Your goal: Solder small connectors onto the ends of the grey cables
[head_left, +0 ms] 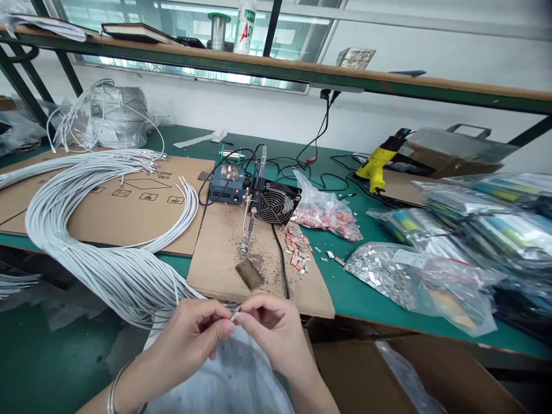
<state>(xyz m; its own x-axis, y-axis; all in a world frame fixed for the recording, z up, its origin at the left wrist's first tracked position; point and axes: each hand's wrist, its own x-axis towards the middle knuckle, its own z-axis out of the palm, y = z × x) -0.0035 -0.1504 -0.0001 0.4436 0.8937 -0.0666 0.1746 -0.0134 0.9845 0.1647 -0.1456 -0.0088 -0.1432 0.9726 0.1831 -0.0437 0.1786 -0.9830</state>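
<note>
Two bare hands meet low at the bench edge: the left hand (194, 339) and right hand (273, 333) both pinch the stripped tip of one thin grey wire (236, 314), trailing from the looped grey wire bundle (107, 259) beside a brown cardboard mat (224, 253).

Bare forearms without sleeves; a thin silver bangle (113, 391) circles the left wrist.
</note>
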